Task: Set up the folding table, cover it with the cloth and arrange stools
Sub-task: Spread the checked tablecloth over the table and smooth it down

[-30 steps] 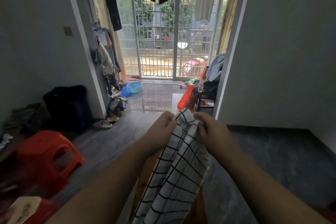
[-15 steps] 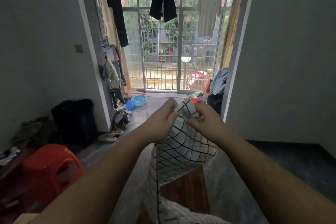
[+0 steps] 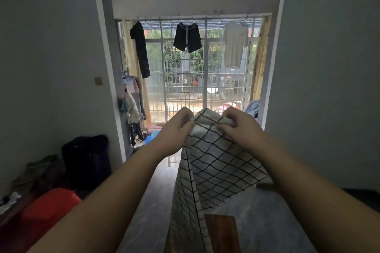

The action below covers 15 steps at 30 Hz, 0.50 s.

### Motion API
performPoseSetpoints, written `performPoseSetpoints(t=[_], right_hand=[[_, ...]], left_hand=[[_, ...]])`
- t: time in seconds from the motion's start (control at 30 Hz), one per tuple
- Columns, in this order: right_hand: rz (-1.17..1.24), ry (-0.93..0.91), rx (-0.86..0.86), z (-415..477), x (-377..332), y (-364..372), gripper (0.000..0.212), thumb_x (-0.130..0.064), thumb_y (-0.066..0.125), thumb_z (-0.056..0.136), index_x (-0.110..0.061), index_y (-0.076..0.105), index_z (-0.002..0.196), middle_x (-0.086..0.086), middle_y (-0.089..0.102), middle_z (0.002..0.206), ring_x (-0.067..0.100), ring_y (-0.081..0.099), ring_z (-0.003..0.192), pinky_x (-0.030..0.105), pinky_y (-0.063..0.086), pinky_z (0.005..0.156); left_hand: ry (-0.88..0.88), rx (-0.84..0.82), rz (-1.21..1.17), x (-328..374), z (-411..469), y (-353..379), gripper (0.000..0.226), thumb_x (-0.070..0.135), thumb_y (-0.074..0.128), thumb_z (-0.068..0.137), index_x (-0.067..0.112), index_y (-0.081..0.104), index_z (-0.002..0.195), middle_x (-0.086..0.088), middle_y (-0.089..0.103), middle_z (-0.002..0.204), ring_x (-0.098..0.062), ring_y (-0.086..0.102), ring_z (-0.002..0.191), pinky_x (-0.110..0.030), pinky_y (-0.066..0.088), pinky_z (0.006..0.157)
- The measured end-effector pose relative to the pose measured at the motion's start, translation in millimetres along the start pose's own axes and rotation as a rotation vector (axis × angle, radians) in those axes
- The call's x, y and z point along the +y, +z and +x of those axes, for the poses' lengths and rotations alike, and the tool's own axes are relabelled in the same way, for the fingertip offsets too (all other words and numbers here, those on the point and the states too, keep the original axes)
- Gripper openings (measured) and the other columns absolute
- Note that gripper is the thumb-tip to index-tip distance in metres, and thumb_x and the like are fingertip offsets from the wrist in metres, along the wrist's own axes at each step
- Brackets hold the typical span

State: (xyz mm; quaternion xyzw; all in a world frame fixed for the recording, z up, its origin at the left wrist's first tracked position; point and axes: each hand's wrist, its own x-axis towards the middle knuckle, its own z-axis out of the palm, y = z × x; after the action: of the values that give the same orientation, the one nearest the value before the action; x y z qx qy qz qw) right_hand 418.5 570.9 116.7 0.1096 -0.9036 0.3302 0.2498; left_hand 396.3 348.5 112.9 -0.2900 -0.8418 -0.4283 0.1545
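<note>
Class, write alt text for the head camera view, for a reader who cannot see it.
A person's left hand and right hand pinch the top edge of a white checked cloth, which hangs down in front of a wooden table. A red stool stands at lower left, and clothes hang at a barred window beyond a doorway.

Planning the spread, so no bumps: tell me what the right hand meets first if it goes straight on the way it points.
The right hand points up-left, pinching the checked cloth; pushing on, it would likely bunch that top edge into the left hand, though depth is unclear.
</note>
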Motion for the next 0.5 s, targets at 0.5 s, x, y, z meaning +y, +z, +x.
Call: performPoseSetpoints(t=[0.5], right_hand=[[-0.277, -0.086, 0.094, 25, -23, -59, 0.013, -0.037, 0.062, 0.091, -0.034, 0.05, 0.096, -0.01, 0.062, 0.086, 0.013, 0.058, 0.082, 0.029, 0.042, 0.064]], left_hand=[[-0.011, -0.091, 0.042, 64, 58, -11, 0.021, 0.038, 0.062, 0.092, 0.019, 0.072, 0.093, -0.002, 0.073, 0.084, -0.015, 0.069, 0.077, -0.041, 0.058, 0.076]])
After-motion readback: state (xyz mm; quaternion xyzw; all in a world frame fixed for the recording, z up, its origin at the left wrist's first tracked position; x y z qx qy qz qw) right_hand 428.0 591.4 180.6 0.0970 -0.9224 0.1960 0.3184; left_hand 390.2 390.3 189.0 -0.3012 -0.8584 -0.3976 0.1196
